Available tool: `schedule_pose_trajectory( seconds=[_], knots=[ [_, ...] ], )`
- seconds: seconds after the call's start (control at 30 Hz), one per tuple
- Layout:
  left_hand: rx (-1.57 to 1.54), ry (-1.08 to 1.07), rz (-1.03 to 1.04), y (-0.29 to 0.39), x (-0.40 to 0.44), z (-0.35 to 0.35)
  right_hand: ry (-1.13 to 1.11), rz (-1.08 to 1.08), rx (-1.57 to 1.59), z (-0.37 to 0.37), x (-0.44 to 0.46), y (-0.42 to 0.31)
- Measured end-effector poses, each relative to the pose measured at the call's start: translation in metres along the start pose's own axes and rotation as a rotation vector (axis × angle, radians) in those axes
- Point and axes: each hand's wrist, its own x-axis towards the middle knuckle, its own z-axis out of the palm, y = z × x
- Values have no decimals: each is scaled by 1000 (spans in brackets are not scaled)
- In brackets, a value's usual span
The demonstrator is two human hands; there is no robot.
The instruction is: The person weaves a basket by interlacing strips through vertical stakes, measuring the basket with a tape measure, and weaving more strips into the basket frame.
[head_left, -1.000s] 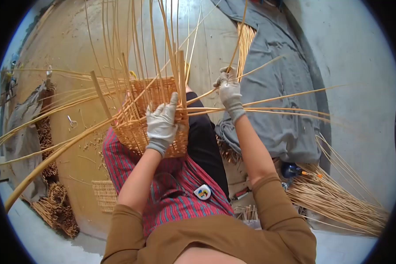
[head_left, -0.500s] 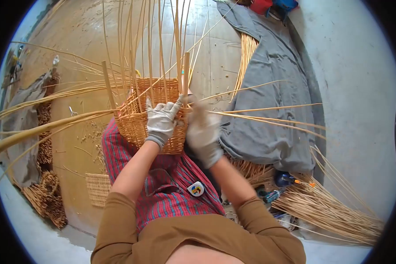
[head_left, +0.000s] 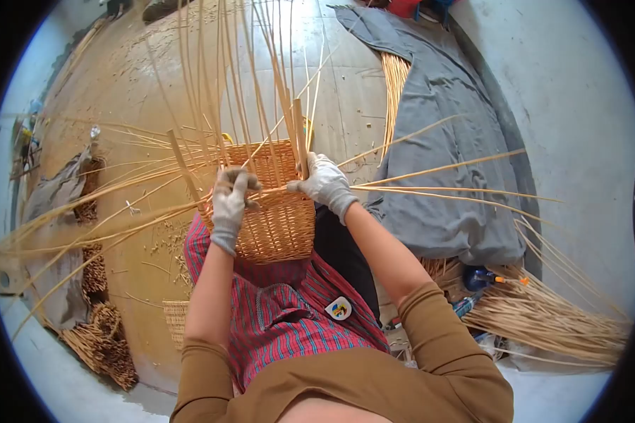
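A half-woven wicker basket rests on my lap, with tall thin rods rising from it. One thick stake stands at its left corner and another at its right. My left hand, in a pale work glove, is curled at the near rim's left part, closed around a thin rod there. My right hand, also gloved, grips the right corner beside the stake, its thumb pointing left along the rim. Long loose rods stick out sideways from the basket.
A grey cloth covers rod bundles on the right. Below it lie a loose rod bundle and a blue bottle. Brown bundles line the left side. A small woven panel and a tape measure are near my lap.
My right hand, blurred before, has come to the basket's right corner. My left hand has shifted left along the rim. The basket appears lower and tilted, showing more of its near wall.
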Motion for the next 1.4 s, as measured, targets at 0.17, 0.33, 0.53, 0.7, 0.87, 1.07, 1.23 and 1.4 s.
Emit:
schedule_pose_trajectory(
  seconds=[0.17,0.33,0.53,0.7,0.87,1.07,1.23,1.4],
  knots=[
    [371,-241,400,27,75,94,342,104,-215,37,-13,-6],
    [432,-225,588,-27,70,114,500,246,-103,61,9,11],
    [775,55,522,-19,-77,-34,377,176,-273,31,-3,-12],
    [1483,113,321,11,-89,-104,430,-434,537,82,-22,-105],
    [1394,54,484,-6,-62,-122,-90,683,599,150,56,-155],
    [1150,86,553,-30,-49,-133,248,575,696,182,65,-147],
    [1228,89,608,-28,-49,-134,671,-196,706,194,58,-149],
    [1220,132,572,-24,-53,-131,204,81,1205,154,53,-157]
  ],
)
